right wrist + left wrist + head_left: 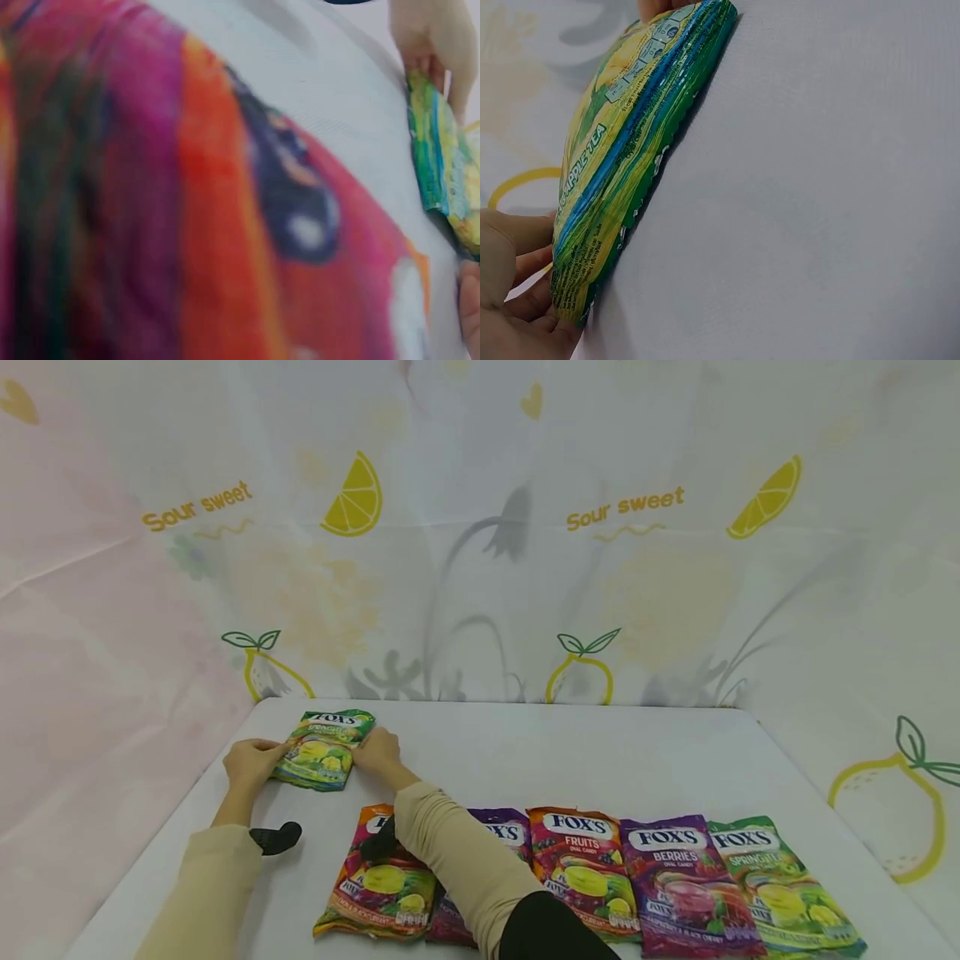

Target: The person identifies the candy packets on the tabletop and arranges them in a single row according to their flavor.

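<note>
A green and yellow Fox's candy bag (322, 750) lies face up near the far left corner of the white table. My left hand (251, 767) pinches its left edge between thumb and fingers. At the opposite edge, my right hand (380, 756) holds the bag by its side. The left wrist view shows the bag (622, 142) from its lower end, with the left hand (517, 277) gripping a corner. In the right wrist view the same bag (442, 161) appears at the right, between the two hands.
Along the near side lies a row of Fox's bags: an orange-red one (375, 893), a purple one (450, 917) partly under my right sleeve, a fruits bag (585, 872), a berries bag (693, 893) and a green one (787, 885). A lemon-printed cloth (480, 610) hangs behind.
</note>
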Available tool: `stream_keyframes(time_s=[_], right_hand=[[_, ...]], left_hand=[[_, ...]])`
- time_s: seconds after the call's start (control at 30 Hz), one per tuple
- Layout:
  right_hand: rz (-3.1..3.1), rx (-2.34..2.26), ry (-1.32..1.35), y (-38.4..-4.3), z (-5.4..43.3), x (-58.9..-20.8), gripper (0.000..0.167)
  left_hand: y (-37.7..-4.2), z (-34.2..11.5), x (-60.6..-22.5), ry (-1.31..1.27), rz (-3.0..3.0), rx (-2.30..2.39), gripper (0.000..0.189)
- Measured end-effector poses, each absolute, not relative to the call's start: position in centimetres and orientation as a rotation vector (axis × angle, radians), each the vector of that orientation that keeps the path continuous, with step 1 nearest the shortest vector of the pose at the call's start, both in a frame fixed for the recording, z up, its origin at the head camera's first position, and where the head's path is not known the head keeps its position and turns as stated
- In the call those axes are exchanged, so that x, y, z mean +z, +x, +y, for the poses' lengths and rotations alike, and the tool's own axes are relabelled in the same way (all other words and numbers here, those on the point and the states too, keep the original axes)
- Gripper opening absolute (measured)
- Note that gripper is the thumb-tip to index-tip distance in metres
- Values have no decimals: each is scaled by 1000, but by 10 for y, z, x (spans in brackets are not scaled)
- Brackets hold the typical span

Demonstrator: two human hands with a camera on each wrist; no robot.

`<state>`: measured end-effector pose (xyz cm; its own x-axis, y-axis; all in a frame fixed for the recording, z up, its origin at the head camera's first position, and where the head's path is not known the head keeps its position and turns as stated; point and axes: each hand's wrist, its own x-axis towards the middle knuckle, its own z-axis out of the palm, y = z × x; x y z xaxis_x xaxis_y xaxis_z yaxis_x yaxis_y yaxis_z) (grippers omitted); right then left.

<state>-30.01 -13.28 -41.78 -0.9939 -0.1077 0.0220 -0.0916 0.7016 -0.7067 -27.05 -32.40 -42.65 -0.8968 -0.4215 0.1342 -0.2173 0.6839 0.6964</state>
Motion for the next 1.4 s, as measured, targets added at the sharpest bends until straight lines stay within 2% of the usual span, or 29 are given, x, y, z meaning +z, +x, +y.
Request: stream_keyframes(time_s=[0.13,0.3,0.5,0.9,1.4], right_hand=[[2770,-1280,-70,-299,-130,-414,26],[2580,-1452,46,-299,-127,-408,22],[2487,-1589,34,-296,-118,-400,14],[2351,-1712,-69,-277,-104,-378,12],[2251,-1687,-278,-246,-75,-353,13]], left_hand=[[-267,-322,-426,485,-2624,-1031,41],[-261,-316,-425,485,-2555,-1035,39],[-251,-306,-423,474,-2421,-1026,36],[-230,-279,-408,278,-2266,-959,24],[-196,-245,-383,54,-2380,-1240,32]])
